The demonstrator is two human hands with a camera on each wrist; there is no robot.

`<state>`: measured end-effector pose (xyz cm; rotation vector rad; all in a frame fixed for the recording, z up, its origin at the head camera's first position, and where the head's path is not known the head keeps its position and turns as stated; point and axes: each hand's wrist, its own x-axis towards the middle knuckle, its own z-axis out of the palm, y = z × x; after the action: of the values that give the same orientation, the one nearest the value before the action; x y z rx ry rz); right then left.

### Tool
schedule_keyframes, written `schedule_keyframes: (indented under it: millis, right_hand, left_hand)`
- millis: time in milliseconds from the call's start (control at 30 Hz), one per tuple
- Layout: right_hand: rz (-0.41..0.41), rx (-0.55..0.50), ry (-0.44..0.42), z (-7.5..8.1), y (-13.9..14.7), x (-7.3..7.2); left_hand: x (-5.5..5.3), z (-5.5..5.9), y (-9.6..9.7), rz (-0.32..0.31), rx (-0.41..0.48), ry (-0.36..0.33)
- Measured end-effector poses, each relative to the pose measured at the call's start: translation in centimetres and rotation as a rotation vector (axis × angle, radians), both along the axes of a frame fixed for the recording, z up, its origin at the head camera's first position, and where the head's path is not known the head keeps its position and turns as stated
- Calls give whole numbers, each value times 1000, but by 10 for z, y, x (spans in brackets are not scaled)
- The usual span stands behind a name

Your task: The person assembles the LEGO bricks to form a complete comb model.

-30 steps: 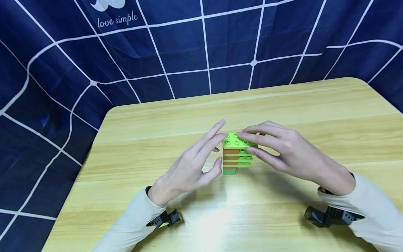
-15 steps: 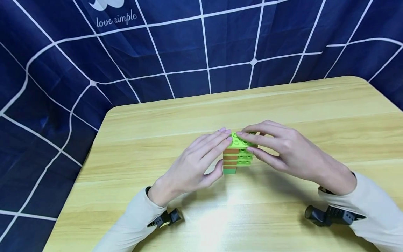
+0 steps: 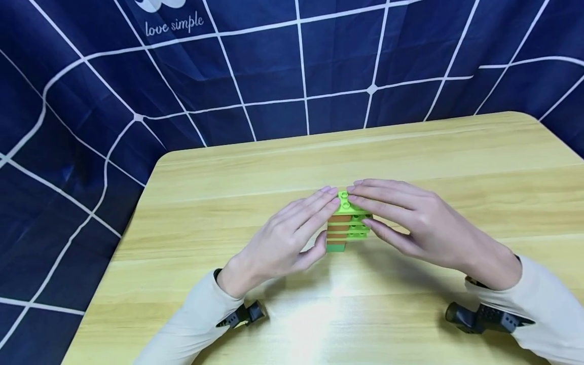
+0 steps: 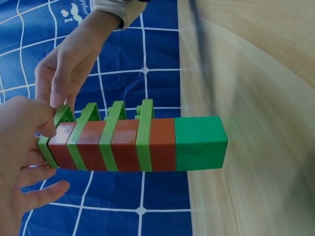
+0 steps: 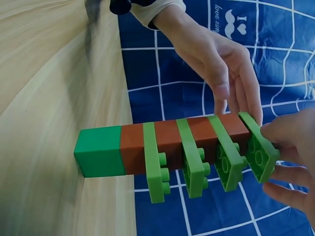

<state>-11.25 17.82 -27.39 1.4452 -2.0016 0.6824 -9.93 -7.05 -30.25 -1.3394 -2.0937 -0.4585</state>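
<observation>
A toy building-block tower stands upright on the table, with a dark green brick (image 4: pixel 201 143) at its foot. Above it, brown bricks (image 5: pixel 168 142) alternate with lime green plates (image 5: pixel 192 169) that jut out toward the right. Straight fingers of my left hand (image 3: pixel 283 233) rest on the left part of the top lime plate (image 3: pixel 345 204), its thumb low beside the stack. My right hand (image 3: pixel 420 218) lays extended fingers over that plate's right part, the thumb right at the overhanging edge. Two studs show between the hands.
The light wooden table (image 3: pixel 219 203) surrounds the tower on all sides. Behind it hangs a dark blue cloth (image 3: pixel 274 66) with white grid lines. Black wrist cameras sit under the left (image 3: pixel 246 314) and right (image 3: pixel 483 317) cuffs.
My left fingers have come together and moved right onto the top plate. The right hand's fingers have straightened and lie flatter over it. The tower stays in place.
</observation>
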Motion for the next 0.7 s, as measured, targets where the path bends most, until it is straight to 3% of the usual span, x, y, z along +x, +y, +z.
schedule_keyframes:
  millis: [700]
  right_hand:
    - [3,-17,15,-9,0,3]
  left_hand:
    - [4,-5,1,27,-11,26]
